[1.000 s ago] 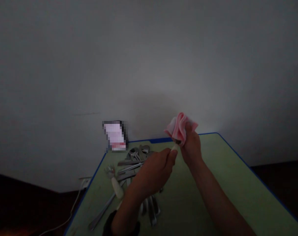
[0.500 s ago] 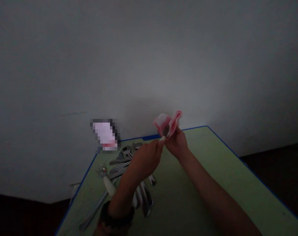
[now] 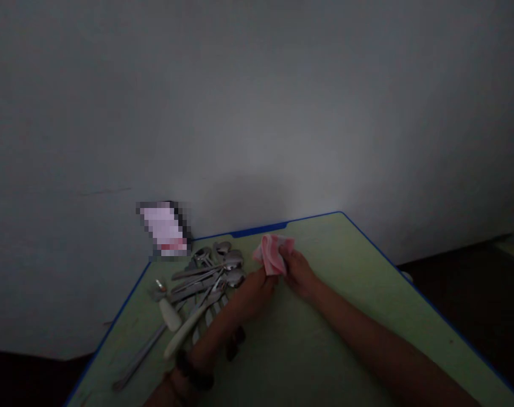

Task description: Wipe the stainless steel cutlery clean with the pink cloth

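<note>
A pink and white cloth (image 3: 273, 254) is bunched between my two hands above the table. My right hand (image 3: 298, 270) grips the cloth from the right, its thumb on top. From below left, my left hand (image 3: 257, 291) is closed at the cloth's lower edge; what it holds there is hidden by the cloth and the dim light. Just left of my left hand lies a heap of metal spoons (image 3: 233, 260), forks and other cutlery, some with pale handles (image 3: 184, 333).
The green table (image 3: 367, 305) has a blue edge and stands against a grey wall (image 3: 257, 113). A blurred-out phone-like device (image 3: 165, 226) leans at the back left corner. A long-handled utensil (image 3: 140, 356) lies at the left front.
Both hands have come lower and nearer. The cloth, opened upward like a cup before, is now folded over, covering the handle tip and dark part seen earlier. The view has shifted slightly.
</note>
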Demonstrator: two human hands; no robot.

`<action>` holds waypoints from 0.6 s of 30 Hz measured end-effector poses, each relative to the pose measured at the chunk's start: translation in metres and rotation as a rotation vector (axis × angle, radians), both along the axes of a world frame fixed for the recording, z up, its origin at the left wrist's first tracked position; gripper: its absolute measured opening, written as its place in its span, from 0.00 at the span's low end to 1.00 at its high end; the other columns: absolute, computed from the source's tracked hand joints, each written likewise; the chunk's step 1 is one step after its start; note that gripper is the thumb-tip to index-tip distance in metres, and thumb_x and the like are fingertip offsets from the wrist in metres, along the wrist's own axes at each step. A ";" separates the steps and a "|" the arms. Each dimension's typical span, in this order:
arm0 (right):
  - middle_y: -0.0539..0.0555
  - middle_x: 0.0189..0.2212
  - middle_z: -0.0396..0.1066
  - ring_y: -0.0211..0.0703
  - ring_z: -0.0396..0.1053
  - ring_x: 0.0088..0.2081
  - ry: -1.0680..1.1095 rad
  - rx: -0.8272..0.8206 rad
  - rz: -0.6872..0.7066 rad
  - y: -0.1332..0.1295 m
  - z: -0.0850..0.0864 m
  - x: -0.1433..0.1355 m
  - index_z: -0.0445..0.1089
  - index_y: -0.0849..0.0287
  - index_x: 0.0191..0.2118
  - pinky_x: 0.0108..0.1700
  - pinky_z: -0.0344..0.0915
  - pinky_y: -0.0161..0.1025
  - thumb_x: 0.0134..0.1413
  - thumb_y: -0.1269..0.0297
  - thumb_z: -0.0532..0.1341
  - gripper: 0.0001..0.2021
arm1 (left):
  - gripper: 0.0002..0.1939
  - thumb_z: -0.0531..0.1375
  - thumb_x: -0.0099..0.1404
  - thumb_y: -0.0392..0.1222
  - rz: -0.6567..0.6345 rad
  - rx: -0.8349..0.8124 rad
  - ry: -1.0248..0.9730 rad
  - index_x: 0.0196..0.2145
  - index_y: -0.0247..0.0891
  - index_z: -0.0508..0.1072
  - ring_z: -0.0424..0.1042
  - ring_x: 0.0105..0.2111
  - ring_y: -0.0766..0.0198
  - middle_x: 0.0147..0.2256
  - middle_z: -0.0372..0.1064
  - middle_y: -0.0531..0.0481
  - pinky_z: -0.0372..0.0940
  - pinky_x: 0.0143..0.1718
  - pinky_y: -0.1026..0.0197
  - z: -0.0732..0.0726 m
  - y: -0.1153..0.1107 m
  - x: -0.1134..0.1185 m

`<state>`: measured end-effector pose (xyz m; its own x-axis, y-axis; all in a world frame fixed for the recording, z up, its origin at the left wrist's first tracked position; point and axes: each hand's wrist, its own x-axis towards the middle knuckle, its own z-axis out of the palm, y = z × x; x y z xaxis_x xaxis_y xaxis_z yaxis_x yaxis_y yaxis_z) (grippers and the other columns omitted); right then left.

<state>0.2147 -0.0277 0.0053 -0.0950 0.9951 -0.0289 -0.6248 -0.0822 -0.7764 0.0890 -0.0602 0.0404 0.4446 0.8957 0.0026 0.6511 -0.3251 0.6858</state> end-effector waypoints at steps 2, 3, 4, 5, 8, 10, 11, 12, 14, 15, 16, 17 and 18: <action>0.51 0.23 0.69 0.39 0.65 0.27 -0.105 0.016 -0.076 0.003 -0.010 -0.001 0.69 0.63 0.30 0.32 0.60 0.36 0.42 0.50 0.62 0.18 | 0.17 0.42 0.67 0.48 0.000 -0.038 -0.038 0.27 0.38 0.62 0.63 0.24 0.65 0.24 0.64 0.52 0.56 0.26 0.64 -0.010 -0.003 -0.002; 0.51 0.22 0.69 0.38 0.64 0.26 -0.167 0.031 -0.105 0.005 -0.014 -0.001 0.69 0.63 0.30 0.31 0.59 0.35 0.43 0.47 0.61 0.20 | 0.18 0.42 0.67 0.49 0.000 -0.054 -0.047 0.27 0.38 0.62 0.63 0.25 0.65 0.25 0.64 0.52 0.57 0.26 0.64 -0.012 -0.004 -0.004; 0.50 0.21 0.68 0.38 0.63 0.25 -0.232 0.048 -0.136 0.008 -0.017 0.000 0.69 0.63 0.29 0.29 0.58 0.34 0.44 0.46 0.59 0.21 | 0.18 0.42 0.67 0.50 0.006 -0.062 -0.052 0.28 0.38 0.63 0.63 0.25 0.65 0.25 0.64 0.52 0.57 0.27 0.63 -0.013 -0.004 -0.005; 0.50 0.20 0.67 0.37 0.61 0.25 -0.295 0.067 -0.166 0.010 -0.019 0.001 0.68 0.63 0.28 0.28 0.57 0.34 0.45 0.45 0.57 0.22 | 0.17 0.43 0.67 0.50 0.011 -0.064 -0.057 0.29 0.38 0.63 0.63 0.26 0.64 0.26 0.64 0.52 0.58 0.28 0.63 -0.014 -0.005 -0.006; 0.49 0.19 0.64 0.36 0.58 0.23 -0.470 0.138 -0.243 0.017 -0.021 0.005 0.67 0.63 0.26 0.26 0.53 0.33 0.48 0.44 0.54 0.23 | 0.16 0.44 0.67 0.50 0.023 -0.066 -0.091 0.31 0.37 0.62 0.62 0.26 0.65 0.25 0.62 0.54 0.58 0.29 0.63 -0.014 -0.004 -0.005; 0.48 0.18 0.62 0.35 0.56 0.22 -0.580 0.191 -0.284 0.019 -0.019 0.008 0.66 0.62 0.24 0.25 0.51 0.33 0.49 0.45 0.53 0.22 | 0.16 0.44 0.66 0.50 0.036 -0.086 -0.125 0.29 0.38 0.61 0.61 0.25 0.66 0.24 0.59 0.55 0.57 0.28 0.63 -0.016 -0.003 -0.004; 0.48 0.17 0.61 0.35 0.55 0.22 -0.629 0.210 -0.307 0.020 -0.018 0.009 0.66 0.62 0.22 0.25 0.50 0.33 0.49 0.46 0.53 0.22 | 0.16 0.43 0.66 0.50 0.045 -0.098 -0.137 0.28 0.38 0.61 0.60 0.24 0.66 0.23 0.58 0.56 0.57 0.27 0.64 -0.018 -0.002 -0.003; 0.48 0.17 0.60 0.35 0.55 0.22 -0.672 0.224 -0.328 0.020 -0.016 0.010 0.65 0.61 0.22 0.25 0.50 0.33 0.50 0.47 0.53 0.21 | 0.17 0.43 0.66 0.51 0.053 -0.109 -0.145 0.27 0.38 0.60 0.59 0.24 0.66 0.23 0.57 0.56 0.56 0.26 0.64 -0.019 -0.002 -0.003; 0.48 0.17 0.59 0.35 0.54 0.22 -0.729 0.233 -0.359 0.020 -0.014 0.013 0.65 0.61 0.21 0.25 0.50 0.33 0.50 0.48 0.53 0.20 | 0.18 0.43 0.66 0.51 0.072 -0.120 -0.157 0.26 0.38 0.59 0.58 0.23 0.67 0.22 0.56 0.56 0.56 0.25 0.64 -0.023 0.000 -0.003; 0.48 0.17 0.60 0.35 0.54 0.22 -0.742 0.231 -0.362 0.021 -0.013 0.014 0.65 0.61 0.21 0.25 0.50 0.33 0.49 0.48 0.54 0.20 | 0.18 0.42 0.66 0.51 0.081 -0.120 -0.166 0.26 0.38 0.59 0.58 0.23 0.67 0.22 0.56 0.56 0.56 0.25 0.64 -0.024 0.001 -0.004; 0.48 0.17 0.61 0.35 0.55 0.22 -0.741 0.230 -0.349 0.022 -0.013 0.016 0.66 0.61 0.22 0.26 0.51 0.33 0.48 0.49 0.55 0.19 | 0.18 0.42 0.66 0.51 0.090 -0.119 -0.176 0.26 0.38 0.59 0.58 0.23 0.67 0.22 0.56 0.56 0.56 0.26 0.64 -0.025 0.002 -0.005; 0.48 0.19 0.63 0.36 0.56 0.23 -0.726 0.231 -0.315 0.023 -0.014 0.017 0.67 0.62 0.23 0.26 0.52 0.33 0.47 0.50 0.56 0.18 | 0.19 0.42 0.66 0.51 0.094 -0.117 -0.185 0.26 0.38 0.60 0.58 0.24 0.67 0.23 0.56 0.56 0.56 0.26 0.65 -0.025 0.002 -0.005; 0.49 0.21 0.65 0.36 0.58 0.24 -0.702 0.232 -0.261 0.025 -0.015 0.019 0.68 0.62 0.26 0.27 0.54 0.33 0.46 0.50 0.58 0.17 | 0.18 0.42 0.66 0.51 0.090 -0.115 -0.194 0.26 0.38 0.60 0.59 0.24 0.67 0.23 0.57 0.56 0.57 0.26 0.65 -0.025 0.002 -0.006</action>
<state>0.2334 -0.0030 -0.0093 0.1060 0.9707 0.2155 0.0423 0.2121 -0.9763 0.0829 -0.0578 0.0156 0.3638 0.9311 -0.0243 0.5262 -0.1839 0.8302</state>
